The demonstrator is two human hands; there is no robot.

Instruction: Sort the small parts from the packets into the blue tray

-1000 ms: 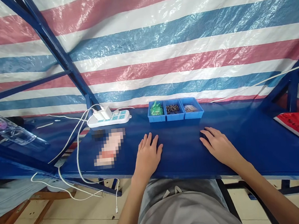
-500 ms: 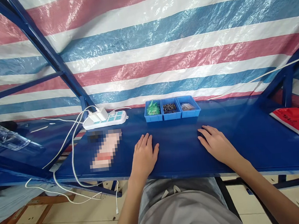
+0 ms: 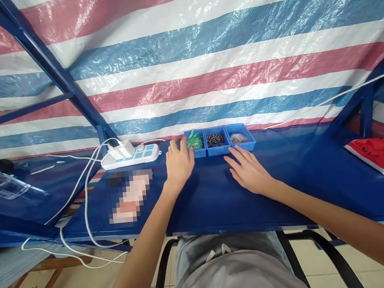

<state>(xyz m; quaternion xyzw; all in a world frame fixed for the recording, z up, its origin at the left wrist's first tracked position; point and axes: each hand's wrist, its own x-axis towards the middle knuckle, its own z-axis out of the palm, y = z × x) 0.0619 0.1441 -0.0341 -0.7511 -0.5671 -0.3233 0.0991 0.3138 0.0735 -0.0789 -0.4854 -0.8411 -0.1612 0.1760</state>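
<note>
Moved left hand [image 3: 179,164] and right hand [image 3: 250,171] up to the blue boxes [image 3: 217,151] at centre frame, with fingers [image 3: 182,146] loosely spread, apparently gripping nothing, bringing green pieces [image 3: 195,141] within reach.

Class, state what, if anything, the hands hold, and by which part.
Nothing is visibly held: left hand and right hand are open near the blue bins.

Can't read any text, brand or number here. Can see dark, character-like strokes on the red packet [image 3: 381,152] at right on the counter [image 3: 204,201], but not decipher them. Can't read the pixelated item [image 3: 132,197] either.
</note>
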